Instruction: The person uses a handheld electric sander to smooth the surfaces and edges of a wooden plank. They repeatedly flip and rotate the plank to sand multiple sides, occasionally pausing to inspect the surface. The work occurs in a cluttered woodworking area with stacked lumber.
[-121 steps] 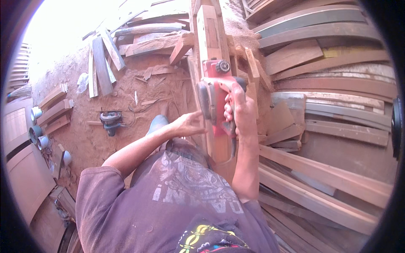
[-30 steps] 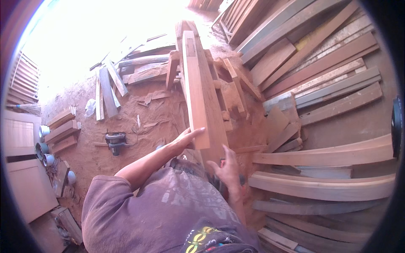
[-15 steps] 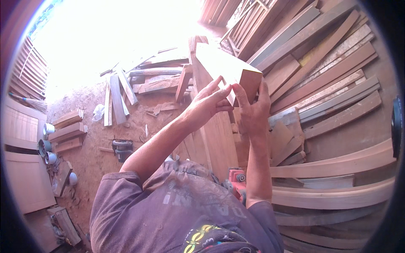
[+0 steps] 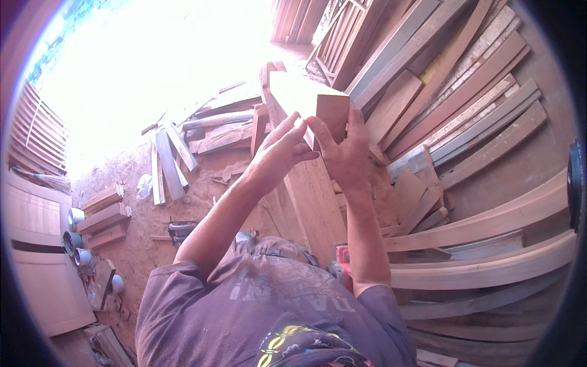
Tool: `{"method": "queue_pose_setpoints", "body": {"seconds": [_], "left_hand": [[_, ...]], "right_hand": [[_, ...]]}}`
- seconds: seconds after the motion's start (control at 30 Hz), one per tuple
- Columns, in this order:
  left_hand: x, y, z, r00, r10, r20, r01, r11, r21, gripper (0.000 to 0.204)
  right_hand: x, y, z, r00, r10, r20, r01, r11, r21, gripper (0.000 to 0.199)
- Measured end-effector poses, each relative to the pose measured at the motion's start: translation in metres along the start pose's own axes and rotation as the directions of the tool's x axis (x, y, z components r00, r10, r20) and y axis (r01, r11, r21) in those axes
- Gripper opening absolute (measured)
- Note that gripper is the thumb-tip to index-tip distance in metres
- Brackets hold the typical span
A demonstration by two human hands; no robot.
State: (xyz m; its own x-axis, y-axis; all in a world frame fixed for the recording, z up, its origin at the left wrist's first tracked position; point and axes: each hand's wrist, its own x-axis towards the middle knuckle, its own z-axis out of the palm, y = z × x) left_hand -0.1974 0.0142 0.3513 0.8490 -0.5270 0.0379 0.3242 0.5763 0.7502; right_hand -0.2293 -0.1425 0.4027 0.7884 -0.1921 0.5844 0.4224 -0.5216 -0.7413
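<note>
A thick squared wooden beam (image 4: 332, 113) points away from me, its top face washed out by glare and its brown end grain toward me. My right hand (image 4: 345, 144) is closed on the near end, with the thumb on the left and fingers along the right side. At the lower left edge of that end, my left hand (image 4: 284, 147) holds the beam, fingers against its side and the two thumb areas close together. Beneath lies a long wide plank (image 4: 309, 202) running toward my waist. How the beam's far end rests is lost in the glare.
A red power tool (image 4: 343, 262) sits by my right forearm. Stacked boards (image 4: 489, 140) and curved timbers (image 4: 483, 275) fill the right. On the left floor are another power tool (image 4: 181, 230), offcuts (image 4: 166, 159), small pots (image 4: 72, 241) and panelled doors (image 4: 49, 290).
The beam's near end and both hands have shifted left in the picture, while the surroundings also shift as the view turns. Both hands stay on the beam.
</note>
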Motion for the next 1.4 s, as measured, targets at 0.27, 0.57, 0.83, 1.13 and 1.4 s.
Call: {"method": "queue_pose_setpoints", "body": {"seconds": [0.27, 0.57, 0.83, 1.13, 1.4], "left_hand": [[-0.002, 0.001, -0.003, 1.000, -0.018, -0.019, 0.018, 1.000, 0.009, 0.083], [-0.008, 0.000, -0.009, 0.999, -0.002, 0.041, 0.002, 1.000, -0.006, 0.082], [-0.006, -0.003, -0.021, 0.999, -0.026, 0.039, 0.025, 0.999, 0.026, 0.077], [-0.018, 0.002, -0.015, 0.999, -0.013, 0.040, 0.013, 1.000, 0.009, 0.069], [-0.017, 0.003, -0.007, 0.998, 0.016, 0.061, -0.018, 0.999, 0.034, 0.060]], "right_hand": [[-0.003, -0.003, 0.004, 0.999, -0.020, -0.030, 0.019, 1.000, -0.007, 0.060], [-0.005, 0.005, 0.007, 0.997, -0.059, -0.042, 0.058, 0.998, -0.035, 0.063], [-0.007, -0.004, 0.005, 1.000, -0.027, -0.002, 0.027, 0.999, -0.030, 0.061], [-0.012, 0.002, 0.016, 0.982, -0.170, -0.078, 0.165, 0.984, -0.066, 0.072], [-0.012, 0.004, 0.012, 0.988, -0.137, -0.067, 0.133, 0.989, -0.065, 0.074]]}}
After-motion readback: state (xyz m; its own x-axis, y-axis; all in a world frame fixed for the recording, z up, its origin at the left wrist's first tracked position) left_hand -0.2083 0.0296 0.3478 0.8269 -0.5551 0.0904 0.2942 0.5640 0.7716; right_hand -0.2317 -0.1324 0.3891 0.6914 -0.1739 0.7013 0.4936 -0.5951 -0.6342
